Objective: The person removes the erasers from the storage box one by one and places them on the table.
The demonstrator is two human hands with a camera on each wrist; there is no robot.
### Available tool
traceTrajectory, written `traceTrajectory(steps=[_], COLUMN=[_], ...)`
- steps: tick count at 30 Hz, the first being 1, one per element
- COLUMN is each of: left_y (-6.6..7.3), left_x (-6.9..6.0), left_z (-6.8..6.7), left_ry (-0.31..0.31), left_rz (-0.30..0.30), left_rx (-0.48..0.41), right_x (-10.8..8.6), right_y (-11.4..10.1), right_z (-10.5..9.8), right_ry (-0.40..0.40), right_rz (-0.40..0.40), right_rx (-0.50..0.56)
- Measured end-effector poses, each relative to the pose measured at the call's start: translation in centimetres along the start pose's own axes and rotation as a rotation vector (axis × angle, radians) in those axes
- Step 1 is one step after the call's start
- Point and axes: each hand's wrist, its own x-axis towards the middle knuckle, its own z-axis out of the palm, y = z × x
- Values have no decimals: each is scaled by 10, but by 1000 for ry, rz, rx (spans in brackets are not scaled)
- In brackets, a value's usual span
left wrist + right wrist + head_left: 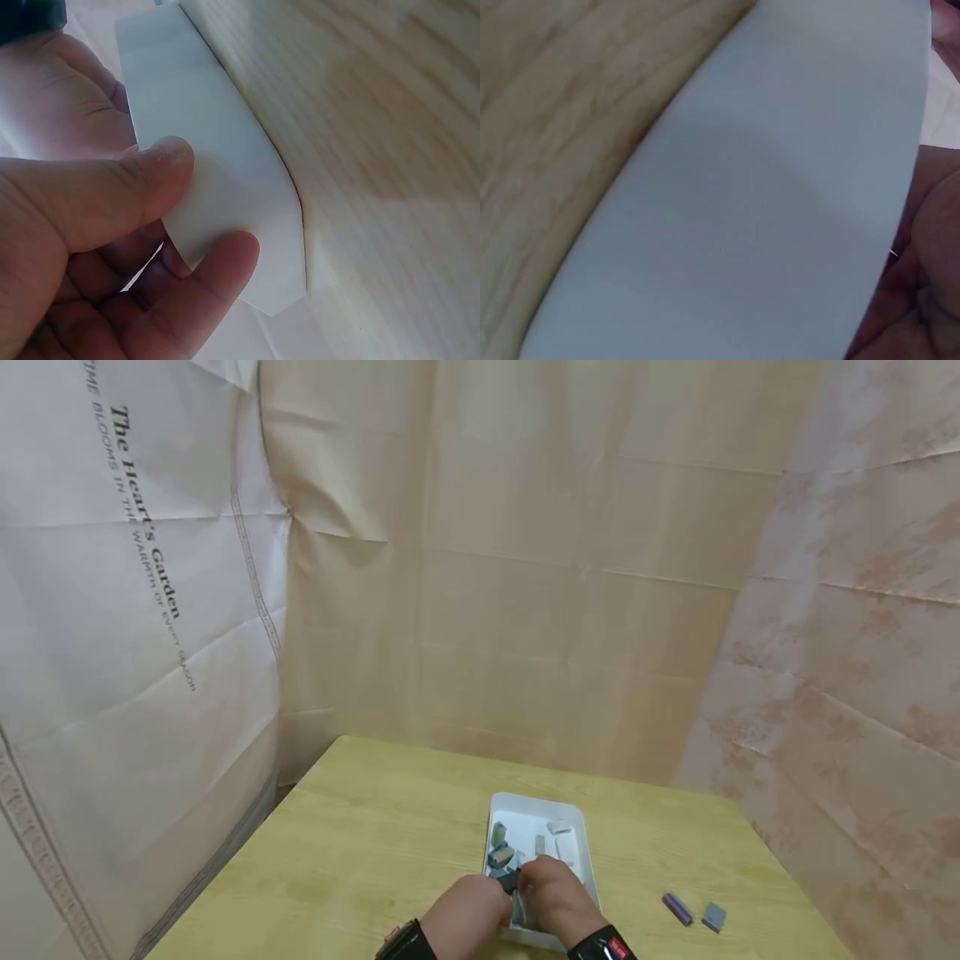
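Note:
A white rectangular tray [536, 802] lies on the table, with several small grey and greenish blocks [501, 857] in it. My left hand [471, 906] is at the tray's near left part. In the left wrist view its thumb and one finger lie against the tray's outer wall [202, 127], other fingers curled behind the rim. A dark grey block [508, 881] shows between the two hands, pinched at the fingertips of my right hand [557, 893]. The right wrist view has the tray wall [742, 195] covering most of the right fingers.
On the wood-grain table [390, 835], right of the tray, lie a purple stick-shaped block [678, 908] and a blue-grey block [714, 917]. Pale pieces [558, 827] sit in the tray's far right. Fabric curtains [525, 568] hang behind the table and along both sides.

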Motion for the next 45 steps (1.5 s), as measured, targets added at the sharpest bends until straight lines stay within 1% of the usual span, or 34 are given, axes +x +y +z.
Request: traceTrajectory(steps=[2,3,5,7,9,11,13,17,20,21,23,25,27,30,31,32,34,35,37,38,40,42,45], left_y=[-3,-5,-11,-17,-23,-27,-29,-32,-33,-33,-33,-31,-29,-28,-28,-28,-27,-27,-26,-26,-25,-24,-23], left_x=[-9,-15,-25,-34,-42,-48,-52,-53,-51,-51,-49,-46,-42,-38,-37,-35,-34,-34,-33,-34,-34,-34,-34], left_z=[9,13,16,15,11,6,1,-5,-7,-7,-8,-8,-10,-12,-13,-14,-15,-14,-15,-14,-12,-11,-10], left_ry=[6,8,1,7,7,-1,-9,-7,-3,-13,-20,-25,-13,28,34,24,3,-6,-37,-40,-19,-8,0], left_rz=[-14,-31,-60,-85,-124,-153,-167,-151,-149,-162,-157,-146,-133,-107,-103,-114,-128,-133,-157,-159,-133,-117,-109], left_rx=[-36,-60,-90,-117,-145,-167,-181,-178,-172,-182,-184,-192,-184,-142,-126,-121,-117,-119,-142,-152,-156,-168,-170], right_x=[-7,-10,-12,-11,-7,-2,1,2,0,-1,-3,-6,-11,-16,-18,-20,-25,-30,-41,-47,-60,-72,-83], right_y=[-4,-6,-11,-18,-24,-28,-30,-30,-30,-30,-29,-26,-21,-5,3,12,34,46,70,81,102,120,139], right_z=[10,15,24,32,38,43,46,45,38,35,26,11,-8,-43,-52,-61,-74,-78,-85,-87,-91,-93,-94], right_ry=[15,21,17,3,-16,-18,-2,62,112,119,130,152,203,230,225,212,160,152,106,90,62,41,8], right_rz=[-21,-39,-73,-110,-145,-207,-253,-306,-321,-315,-271,-212,-150,-53,-18,16,91,120,194,227,299,343,396], right_rx=[2,-6,-23,-59,-105,-145,-147,-111,-77,-71,-63,-61,-73,-84,-86,-90,-83,-77,-49,-33,-18,-22,-26])
